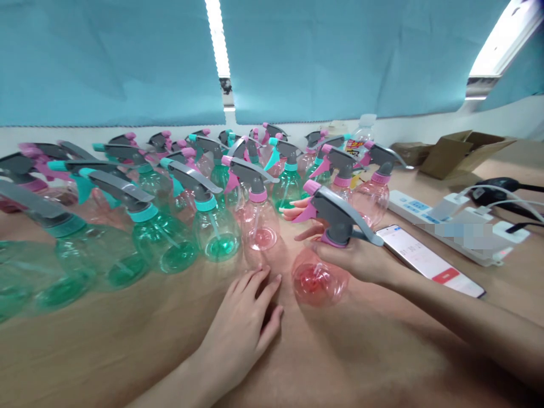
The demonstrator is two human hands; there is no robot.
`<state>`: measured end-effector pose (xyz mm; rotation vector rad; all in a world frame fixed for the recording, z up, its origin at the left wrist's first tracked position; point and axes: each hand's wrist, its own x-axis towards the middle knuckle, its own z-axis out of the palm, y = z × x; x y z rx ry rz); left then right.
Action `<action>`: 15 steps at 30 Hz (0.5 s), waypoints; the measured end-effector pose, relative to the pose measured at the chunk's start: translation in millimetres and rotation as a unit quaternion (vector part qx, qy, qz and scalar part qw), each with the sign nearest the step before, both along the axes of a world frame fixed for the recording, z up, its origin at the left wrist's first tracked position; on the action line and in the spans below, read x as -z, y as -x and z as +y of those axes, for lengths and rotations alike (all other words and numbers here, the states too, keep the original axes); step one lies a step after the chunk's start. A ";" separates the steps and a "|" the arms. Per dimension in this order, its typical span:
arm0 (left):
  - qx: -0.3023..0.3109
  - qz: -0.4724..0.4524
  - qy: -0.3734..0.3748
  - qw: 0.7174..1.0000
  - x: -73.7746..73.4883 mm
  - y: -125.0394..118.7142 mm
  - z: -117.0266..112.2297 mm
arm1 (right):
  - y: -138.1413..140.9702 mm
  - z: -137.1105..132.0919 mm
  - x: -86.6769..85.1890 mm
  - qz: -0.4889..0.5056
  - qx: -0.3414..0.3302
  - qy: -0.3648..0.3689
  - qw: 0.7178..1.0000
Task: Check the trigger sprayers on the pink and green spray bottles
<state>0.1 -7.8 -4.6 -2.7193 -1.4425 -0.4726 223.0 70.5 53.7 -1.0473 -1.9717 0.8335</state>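
Observation:
My right hand (357,258) is closed around the neck of a pink spray bottle (318,277) with a grey trigger head and pink nozzle (338,215); the bottle stands upright on the wooden table (127,351). My left hand (246,323) lies flat on the table just left of that bottle, fingers spread and holding nothing. Behind them stand several more spray bottles, a pink one (259,218) and a green one (215,229) nearest.
Green and pink spray bottles (157,232) crowd the left and back of the table. A phone (427,260) lies right of my right hand, with a white power strip (450,224) and cables beyond. An open cardboard box (461,150) sits at the back right.

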 end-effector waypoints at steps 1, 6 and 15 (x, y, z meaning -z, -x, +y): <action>0.000 0.000 0.000 1.000 0.0 0.1 0.2 | -0.1 0.1 0.1 -0.003 0.000 -0.001 1.000; 0.001 -0.002 0.003 1.000 0.1 -0.2 0.1 | 0.0 -0.5 -0.1 -0.010 -0.001 -0.015 1.000; -0.002 -0.004 0.000 1.000 -0.3 -0.3 -0.6 | -1.8 -0.8 1.0 -0.032 0.006 -0.007 0.999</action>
